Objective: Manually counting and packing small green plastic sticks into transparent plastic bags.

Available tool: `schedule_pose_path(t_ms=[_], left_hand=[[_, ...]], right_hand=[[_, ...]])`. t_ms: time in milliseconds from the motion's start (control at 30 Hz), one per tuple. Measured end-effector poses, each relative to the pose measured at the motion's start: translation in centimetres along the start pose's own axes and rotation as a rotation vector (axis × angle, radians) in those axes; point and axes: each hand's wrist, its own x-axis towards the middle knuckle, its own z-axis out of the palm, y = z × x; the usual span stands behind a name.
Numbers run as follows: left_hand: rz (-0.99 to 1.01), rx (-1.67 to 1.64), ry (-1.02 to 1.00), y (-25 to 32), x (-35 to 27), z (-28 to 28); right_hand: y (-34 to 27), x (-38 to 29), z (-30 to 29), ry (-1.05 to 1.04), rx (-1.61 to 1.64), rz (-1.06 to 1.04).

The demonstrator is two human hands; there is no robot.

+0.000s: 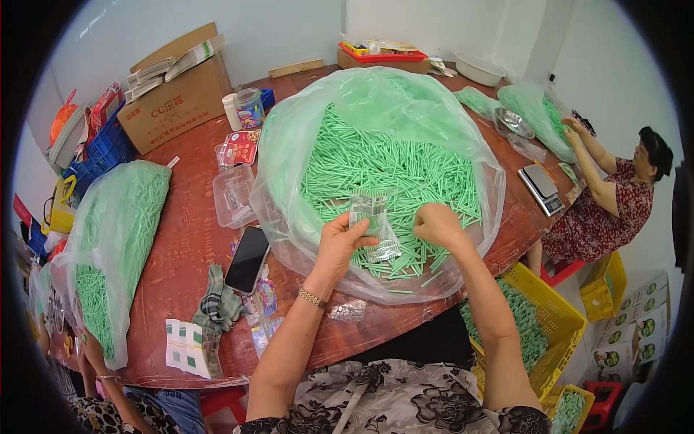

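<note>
My left hand [340,241] grips a small printed plastic packet [368,205], upright between thumb and fingers, with green sticks showing inside. Just below it, a silvery packet [386,249] lies on the loose sticks. My right hand [438,225] hovers to the right with curled fingers; its fingertips are turned away, so whether it holds anything is hidden. Both hands are over a large open translucent bag [490,190], which is spread on the table and heaped with thin light-green sticks [374,157].
A phone [247,260], a cloth [217,304] and a stack of printed packets [190,347] lie left on the red-brown table [190,228]. Another stick-filled bag [127,217] stands farther left. Co-workers sit at both sides. A scale [541,187] is at right; a yellow crate [558,331] holds green packets.
</note>
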Motion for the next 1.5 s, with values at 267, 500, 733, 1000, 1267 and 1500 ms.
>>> schedule_pose_path(t_ms=[267, 500, 733, 1000, 1267, 1500], left_hand=[[-0.037, 0.1, -0.031, -0.7, -0.5, 0.4], [-0.045, 0.155, -0.069, -1.3, -0.6, 1.1], [-0.041, 0.158, -0.062, -1.4, -0.7, 0.9], [0.003, 0.235, -0.074, -1.2, -1.3, 1.7], [-0.062, 0.334, -0.35, -1.6, -2.9, 3.9], [0.113, 0.473, -0.183, -2.1, -1.5, 3.5]], right_hand=[[-7.3, -0.1, -4.2, 0.521, 1.084, -0.266], [-7.5, 0.7, -2.3, 0.559, 1.009, -0.298], [-6.8, -0.1, -1.4, 0.484, 0.815, -0.306], [-6.0, -1.9, -4.1, 0.272, 0.464, -0.463], [-1.5, -8.3, -7.1, 0.217, 0.623, -0.433], [24.1, -29.8, -6.3, 0.371, -0.007, 0.474]])
